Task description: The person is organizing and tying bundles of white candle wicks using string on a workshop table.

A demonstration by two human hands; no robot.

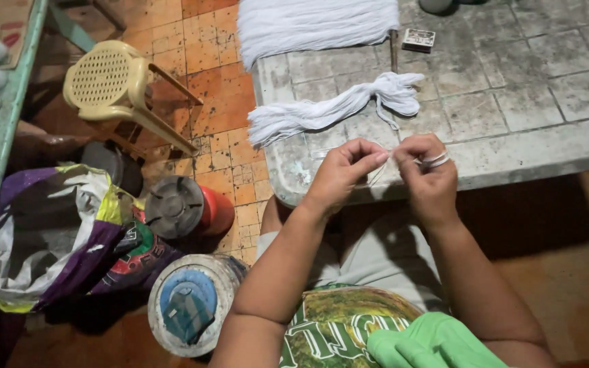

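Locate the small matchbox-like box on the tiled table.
In the head view, the small box lies near the table's far edge, right of the large white yarn bundle and beyond both hands.

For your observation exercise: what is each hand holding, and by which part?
Both hold thin white string: the left hand pinches a strand at its fingertips, and the right hand has string wound around its fingers. Which part of the string's length cannot be told.

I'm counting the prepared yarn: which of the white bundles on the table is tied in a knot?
The smaller white bundle, nearest the hands, is knotted at its right end. The larger white bundle at the table's far edge lies loose and flat.
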